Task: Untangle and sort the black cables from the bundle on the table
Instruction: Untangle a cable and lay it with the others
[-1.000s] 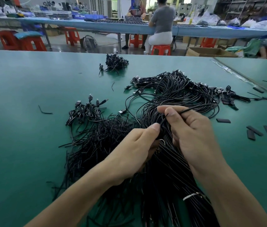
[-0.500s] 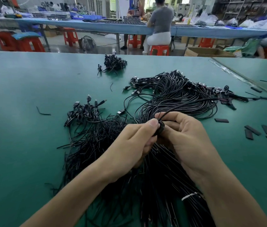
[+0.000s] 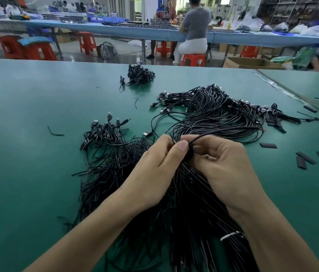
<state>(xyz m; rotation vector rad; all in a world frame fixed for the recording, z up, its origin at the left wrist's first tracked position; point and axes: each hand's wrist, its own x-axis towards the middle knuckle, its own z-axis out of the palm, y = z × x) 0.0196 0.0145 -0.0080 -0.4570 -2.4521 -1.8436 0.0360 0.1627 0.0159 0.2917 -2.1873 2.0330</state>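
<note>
Your right hand (image 3: 225,169) has closed in against your left hand (image 3: 154,167) since a second ago; both sets of fingers (image 3: 180,146) pinch one thin black cable (image 3: 189,153), coiled between them, just above the glossy tangled bundle (image 3: 190,209) lying beneath on the green worktop (image 3: 27,163).

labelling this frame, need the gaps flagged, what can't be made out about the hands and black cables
Head view only:
- What the left hand and right hand pinch on the single cable: a dark lump, mostly covered by the thumbs.
- Near end of the cable bundle: cut off by the bottom edge, covered by forearms.
- White tie: half hidden behind the right forearm.
- Far small pile: too small to tell plug types.
</note>
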